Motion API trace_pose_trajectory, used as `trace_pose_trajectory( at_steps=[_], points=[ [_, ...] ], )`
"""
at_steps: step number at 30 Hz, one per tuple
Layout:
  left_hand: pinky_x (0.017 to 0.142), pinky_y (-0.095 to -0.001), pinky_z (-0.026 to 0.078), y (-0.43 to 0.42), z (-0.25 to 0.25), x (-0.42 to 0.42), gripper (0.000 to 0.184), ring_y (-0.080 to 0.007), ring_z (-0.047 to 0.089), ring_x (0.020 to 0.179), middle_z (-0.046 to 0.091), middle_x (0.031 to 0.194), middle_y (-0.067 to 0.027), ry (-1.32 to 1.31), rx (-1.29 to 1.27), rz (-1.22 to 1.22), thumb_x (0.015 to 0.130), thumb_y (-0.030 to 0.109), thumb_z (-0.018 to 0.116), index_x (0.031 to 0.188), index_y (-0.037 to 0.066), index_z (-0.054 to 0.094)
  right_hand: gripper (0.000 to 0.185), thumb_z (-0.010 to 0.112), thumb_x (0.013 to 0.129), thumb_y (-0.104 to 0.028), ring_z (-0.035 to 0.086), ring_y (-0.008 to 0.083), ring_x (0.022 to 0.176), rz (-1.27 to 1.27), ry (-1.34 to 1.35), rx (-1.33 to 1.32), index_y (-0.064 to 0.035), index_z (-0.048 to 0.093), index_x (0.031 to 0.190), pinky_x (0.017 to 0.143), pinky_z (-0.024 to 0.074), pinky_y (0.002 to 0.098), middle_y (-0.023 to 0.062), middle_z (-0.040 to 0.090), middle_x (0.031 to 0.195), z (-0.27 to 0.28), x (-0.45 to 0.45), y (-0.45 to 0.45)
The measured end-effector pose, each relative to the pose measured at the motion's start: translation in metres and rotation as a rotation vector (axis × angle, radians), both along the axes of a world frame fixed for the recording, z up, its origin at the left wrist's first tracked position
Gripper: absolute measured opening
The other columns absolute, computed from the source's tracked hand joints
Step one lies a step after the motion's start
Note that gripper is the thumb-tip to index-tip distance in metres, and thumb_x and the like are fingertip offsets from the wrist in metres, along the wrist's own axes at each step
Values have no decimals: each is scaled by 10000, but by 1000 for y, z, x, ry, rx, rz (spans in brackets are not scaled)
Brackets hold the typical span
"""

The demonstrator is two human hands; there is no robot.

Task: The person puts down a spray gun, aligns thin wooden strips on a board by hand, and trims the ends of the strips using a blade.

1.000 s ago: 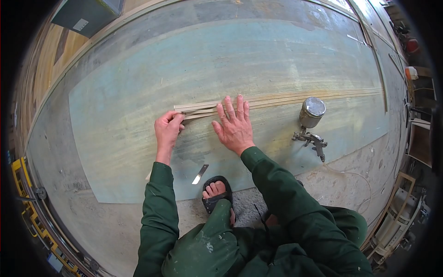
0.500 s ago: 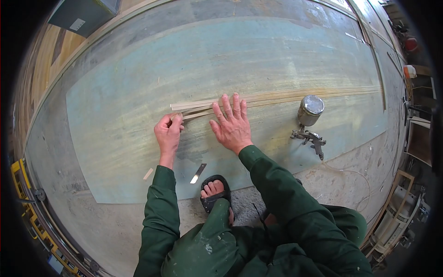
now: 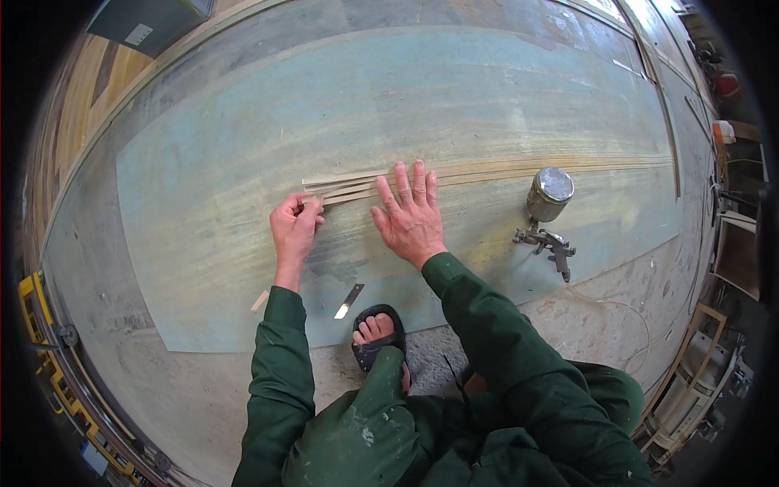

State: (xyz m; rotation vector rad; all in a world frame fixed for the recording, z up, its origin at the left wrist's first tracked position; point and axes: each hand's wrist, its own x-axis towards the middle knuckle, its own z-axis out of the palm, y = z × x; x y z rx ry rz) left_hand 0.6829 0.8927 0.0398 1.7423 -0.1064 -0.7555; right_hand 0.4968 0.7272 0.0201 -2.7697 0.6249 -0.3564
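Note:
Several long, thin wood strips [image 3: 487, 170] lie side by side across a worn blue-green sheet [image 3: 243, 122], their left ends fanned slightly apart. My left hand [image 3: 294, 230] pinches the end of a near strip between thumb and fingers. Flat on the strips rests my right hand [image 3: 411, 217], fingers spread, covering part of them. Below the hands, a loose blade [image 3: 349, 300] lies on the sheet. Near my left sleeve is a short wood offcut [image 3: 260, 301]. A spray gun [image 3: 548, 243] with a metal cup [image 3: 551, 193] stands right of my right hand, close to the strips.
My sandalled foot [image 3: 376, 331] is at the sheet's near edge. From the spray gun a thin clear hose [image 3: 637, 312] curls over the concrete floor. At far left is a yellow level-like tool [image 3: 39, 325]; a grey box [image 3: 150, 24] stands at upper left.
My left hand has shifted slightly, and the strip end in it now lies closer to the other strips. My right hand stays pressed on them.

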Motion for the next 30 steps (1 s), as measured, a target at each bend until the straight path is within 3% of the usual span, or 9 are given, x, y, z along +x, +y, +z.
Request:
trace_pose_trajectory(
  at_steps=[4,6,8,10,12,13,15,21,30],
  points=[
    [622,-225,491,23,13,-11,222,-78,646,680,714,819,-15,-8,-47,113,986,202,802,1085,11,750,638,632,1057,-440,189,572,1624,6,-8,1,-125,528,1601,1303,156,702,245,305,1756,-3,0,2],
    [623,-232,476,56,14,-26,179,-77,609,678,696,826,14,-233,99,98,976,183,807,1031,31,729,625,634,1056,-433,191,578,1621,0,-16,-20,-120,544,1590,1299,163,708,248,308,1755,-5,2,1],
    [636,-249,472,88,37,-64,195,-67,576,692,680,848,20,-274,418,-72,943,187,831,1010,50,709,628,626,1062,-434,190,578,1621,-2,-18,-17,-120,536,1597,1300,157,708,247,307,1756,-7,2,2],
    [678,-327,522,120,38,-109,239,-147,641,716,692,850,-35,-275,645,-334,880,192,858,1008,56,708,628,618,1065,-438,187,578,1622,1,-20,-43,-123,531,1602,1302,149,707,246,314,1753,-8,2,1],
    [730,-415,553,130,44,-146,280,-289,698,781,701,842,-103,-612,626,-455,841,198,858,1019,59,693,627,614,1067,-437,185,577,1623,2,-23,-41,-126,529,1605,1303,146,705,246,315,1752,-8,2,1],
    [730,-415,553,129,41,-153,280,-289,698,781,701,842,-103,-610,630,-451,841,198,858,1019,59,693,627,610,1069,-435,183,577,1624,0,-26,-44,-128,527,1608,1305,142,704,247,316,1752,-8,2,2],
    [759,-480,558,127,39,-162,288,-387,704,846,715,844,-125,-709,620,-371,828,170,836,1043,66,675,629,610,1069,-434,182,577,1624,4,-16,-40,-130,524,1612,1306,141,702,247,313,1753,-9,1,2],
    [740,-490,553,115,42,-160,268,-368,707,800,705,821,-111,-347,748,-283,820,160,791,1028,75,645,635,610,1067,-433,180,574,1626,2,-5,-51,-132,518,1619,1308,141,699,249,314,1753,-6,1,2],
    [755,-472,525,117,32,-161,253,-338,693,800,695,790,-87,-439,734,-305,780,176,765,981,70,653,622,610,1069,-432,180,570,1628,-3,-4,-42,-139,528,1612,1309,141,696,249,316,1752,-5,3,2]
  ],
)
